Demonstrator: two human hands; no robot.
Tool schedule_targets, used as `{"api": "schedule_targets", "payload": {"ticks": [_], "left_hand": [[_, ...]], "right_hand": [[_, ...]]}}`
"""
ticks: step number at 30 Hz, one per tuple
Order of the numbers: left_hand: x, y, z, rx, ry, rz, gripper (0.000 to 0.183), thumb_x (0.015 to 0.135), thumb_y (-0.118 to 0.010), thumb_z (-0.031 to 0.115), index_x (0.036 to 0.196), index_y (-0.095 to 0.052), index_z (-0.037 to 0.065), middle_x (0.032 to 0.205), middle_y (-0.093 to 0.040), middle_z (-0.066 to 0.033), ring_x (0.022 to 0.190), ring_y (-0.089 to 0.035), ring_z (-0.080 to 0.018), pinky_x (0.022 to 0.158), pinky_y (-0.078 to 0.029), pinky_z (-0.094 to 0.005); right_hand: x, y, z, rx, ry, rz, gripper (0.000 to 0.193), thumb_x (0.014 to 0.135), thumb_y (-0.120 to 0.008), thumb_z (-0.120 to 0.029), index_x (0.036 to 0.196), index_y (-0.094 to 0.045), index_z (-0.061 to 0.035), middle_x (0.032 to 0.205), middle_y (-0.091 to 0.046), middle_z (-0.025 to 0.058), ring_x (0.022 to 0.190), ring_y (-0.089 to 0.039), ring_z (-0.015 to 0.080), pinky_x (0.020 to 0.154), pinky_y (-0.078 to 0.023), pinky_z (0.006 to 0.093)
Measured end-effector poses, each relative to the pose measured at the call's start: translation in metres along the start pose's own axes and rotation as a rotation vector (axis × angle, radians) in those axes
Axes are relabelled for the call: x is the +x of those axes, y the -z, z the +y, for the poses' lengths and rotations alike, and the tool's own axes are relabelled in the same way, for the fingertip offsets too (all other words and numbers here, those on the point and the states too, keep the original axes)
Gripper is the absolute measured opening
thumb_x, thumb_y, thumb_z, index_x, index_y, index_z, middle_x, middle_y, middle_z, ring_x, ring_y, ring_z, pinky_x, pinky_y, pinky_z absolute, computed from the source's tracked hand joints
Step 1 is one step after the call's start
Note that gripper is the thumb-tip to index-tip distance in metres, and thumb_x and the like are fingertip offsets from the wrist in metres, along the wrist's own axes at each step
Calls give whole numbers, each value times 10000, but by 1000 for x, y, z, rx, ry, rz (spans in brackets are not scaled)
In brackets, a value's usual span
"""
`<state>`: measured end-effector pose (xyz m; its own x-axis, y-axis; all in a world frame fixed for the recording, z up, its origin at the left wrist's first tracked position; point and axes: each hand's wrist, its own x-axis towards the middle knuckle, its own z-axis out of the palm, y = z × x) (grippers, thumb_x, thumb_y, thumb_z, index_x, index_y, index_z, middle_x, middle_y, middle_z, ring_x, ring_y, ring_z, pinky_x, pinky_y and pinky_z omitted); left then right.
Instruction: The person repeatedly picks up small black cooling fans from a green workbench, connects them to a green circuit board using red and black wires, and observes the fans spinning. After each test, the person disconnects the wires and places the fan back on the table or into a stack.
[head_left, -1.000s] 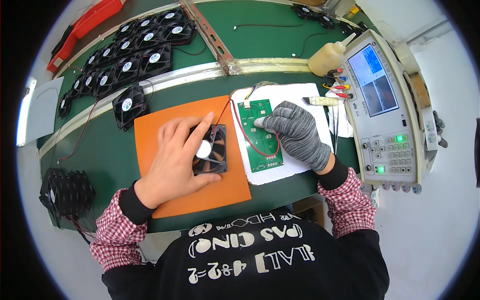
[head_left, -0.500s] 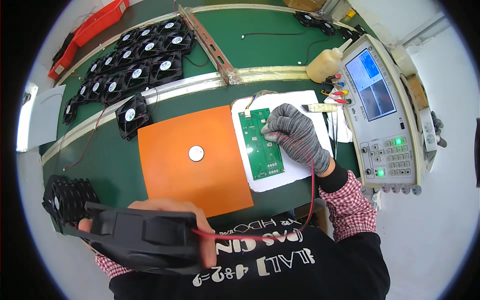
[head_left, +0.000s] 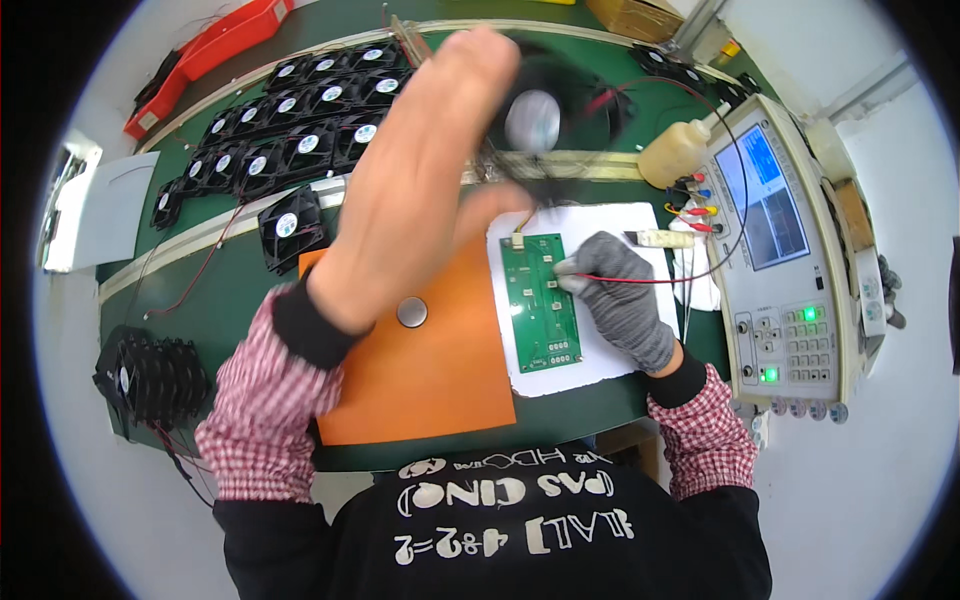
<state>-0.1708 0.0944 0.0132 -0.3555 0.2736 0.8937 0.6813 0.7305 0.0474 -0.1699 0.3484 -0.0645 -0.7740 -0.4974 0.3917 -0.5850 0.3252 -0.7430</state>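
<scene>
My bare left hand (head_left: pixel 405 185) is raised over the orange sheet's far part, blurred by motion. Between its thumb and fingers it grips a black cooling fan (head_left: pixel 540 120), whose pale round label faces up; the fan is smeared. A red and dark wire (head_left: pixel 742 165) loops from the fan, past the instrument's front, to my right hand (head_left: pixel 625 300). That hand wears a grey knit glove and pinches the wire's end at the right side of a green circuit board (head_left: pixel 540 325). The tip is hidden by the fingers. The board lies on a white pad (head_left: pixel 600 222).
A round metal disc (head_left: pixel 411 312) lies on the orange sheet (head_left: pixel 430 400). Rows of black fans (head_left: pixel 308 145) stand at the far left, a stack (head_left: pixel 160 380) nearer. At right are a test instrument (head_left: pixel 790 260) with a lit screen, a bottle (head_left: pixel 672 155) and a cutter knife (head_left: pixel 665 239).
My left hand has swung from the lower left up to the upper middle, carrying the fan, whose label now shows. The wire is lifted into a loop. My right hand stays at the board.
</scene>
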Motion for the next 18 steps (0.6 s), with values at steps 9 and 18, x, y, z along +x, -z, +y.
{"api": "schedule_targets", "payload": {"ticks": [9, 18], "left_hand": [[-67, -26, -91, 414, 302, -485, 236, 749, -716, 241, 748, -588, 43, 886, -534, -91, 908, -525, -273, 725, -393, -434], [-83, 71, 44, -38, -574, -510, 113, 710, -622, 185, 792, -547, 163, 879, -530, -18, 894, -578, -182, 781, -465, -307]], "right_hand": [[1, 2, 10, -49, 220, 243, 325, 808, -751, -61, 1109, -632, -39, 1036, -635, 81, 740, -615, 136, 698, -521, 252], [-11, -8, -47, -254, 448, -147, 566, 681, -700, 18, 1232, -610, -81, 1021, -606, 117, 922, -607, 294, 820, -508, 401]]}}
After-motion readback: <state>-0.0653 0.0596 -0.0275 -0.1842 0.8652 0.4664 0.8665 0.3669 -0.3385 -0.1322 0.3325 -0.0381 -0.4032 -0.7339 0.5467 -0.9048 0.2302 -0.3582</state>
